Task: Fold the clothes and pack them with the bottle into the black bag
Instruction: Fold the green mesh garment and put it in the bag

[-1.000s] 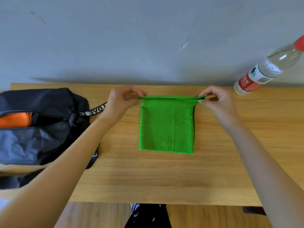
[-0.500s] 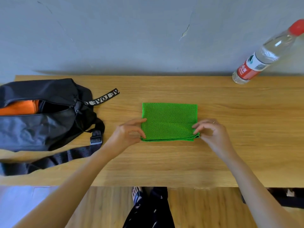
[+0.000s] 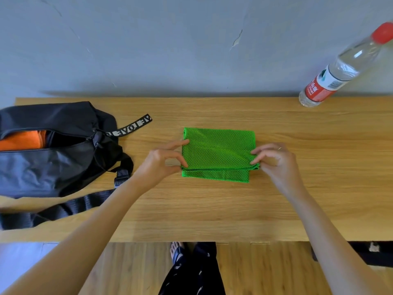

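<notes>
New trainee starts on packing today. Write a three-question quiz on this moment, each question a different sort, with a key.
1. True or false: the bottle is already inside the black bag.
2. Which colour shows through the bag's open zip? A) orange B) blue C) white
3. Fill in: the left hand and the right hand each pinch a side of the folded ______ mesh garment.

Key: 1 false, it stands on the table at the far right by the wall; 2 A; 3 green.
</notes>
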